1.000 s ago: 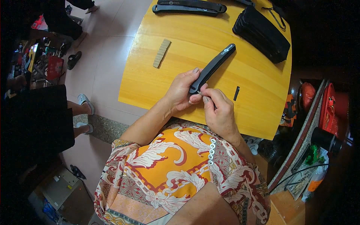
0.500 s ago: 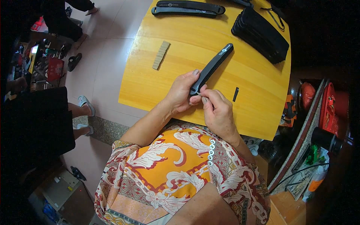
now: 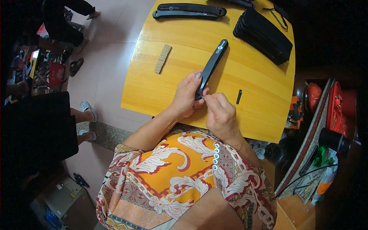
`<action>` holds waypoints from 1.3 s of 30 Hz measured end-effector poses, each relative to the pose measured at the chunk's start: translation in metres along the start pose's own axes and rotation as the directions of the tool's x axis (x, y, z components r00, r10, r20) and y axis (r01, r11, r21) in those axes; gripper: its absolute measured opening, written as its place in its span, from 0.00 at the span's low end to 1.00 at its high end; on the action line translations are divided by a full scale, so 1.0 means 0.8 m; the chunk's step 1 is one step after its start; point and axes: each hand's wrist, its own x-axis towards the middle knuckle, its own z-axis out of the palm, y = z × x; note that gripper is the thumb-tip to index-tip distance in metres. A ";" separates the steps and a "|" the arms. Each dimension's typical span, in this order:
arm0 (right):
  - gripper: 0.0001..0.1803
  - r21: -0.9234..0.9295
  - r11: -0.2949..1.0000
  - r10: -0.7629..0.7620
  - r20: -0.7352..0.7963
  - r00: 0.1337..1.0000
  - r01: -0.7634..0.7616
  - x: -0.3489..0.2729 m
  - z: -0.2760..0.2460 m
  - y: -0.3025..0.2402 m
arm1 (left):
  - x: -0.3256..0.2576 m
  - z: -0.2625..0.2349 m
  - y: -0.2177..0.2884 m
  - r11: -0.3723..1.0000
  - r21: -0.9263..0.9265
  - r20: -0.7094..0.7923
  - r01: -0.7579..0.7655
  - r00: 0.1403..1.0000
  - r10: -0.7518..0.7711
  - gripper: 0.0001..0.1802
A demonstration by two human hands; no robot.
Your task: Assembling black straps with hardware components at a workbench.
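Observation:
My left hand is closed around the near end of a long black strap-like piece, its thumb lying along the top. The strap tilts away to the upper right, with a pale printed mark near its far tip. At its near end, the fingertips of my right hand are pinched together, touching the strap; whatever lies between them is too small to make out. A short black strip lies on the yellow table just right of my right hand. Farther left is a flat brownish ridged strip.
Two similar black straps lie at the table's far edge. A thick stack of black pieces sits at the far right, near a thin black cord. Red bags stand beyond the right edge. Other people's legs show at left.
The strap has rolled slightly in my left hand, and its far tip has swung a little left. My right hand stays pinched at the near end. The whole view has shifted slightly.

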 end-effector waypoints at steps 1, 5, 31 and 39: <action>0.11 -0.001 1.000 0.001 -0.002 1.000 -0.001 -0.001 0.001 0.002 | 0.000 0.001 0.000 1.000 0.003 -0.001 -0.017 1.000 0.017 0.18; 0.11 -0.136 0.983 -0.127 -0.013 0.992 0.124 -0.002 0.005 0.007 | -0.001 0.005 0.002 0.999 0.037 -0.009 -0.020 1.000 0.020 0.18; 0.11 -0.122 0.976 -0.180 0.010 0.984 0.180 0.003 -0.004 0.012 | 0.005 -0.005 -0.011 0.976 0.195 -0.017 -0.096 0.995 0.102 0.17; 0.14 0.358 0.882 0.306 0.058 0.950 -0.306 -0.006 0.005 0.009 | 0.000 -0.001 -0.013 0.969 0.218 -0.029 -0.118 0.991 0.127 0.17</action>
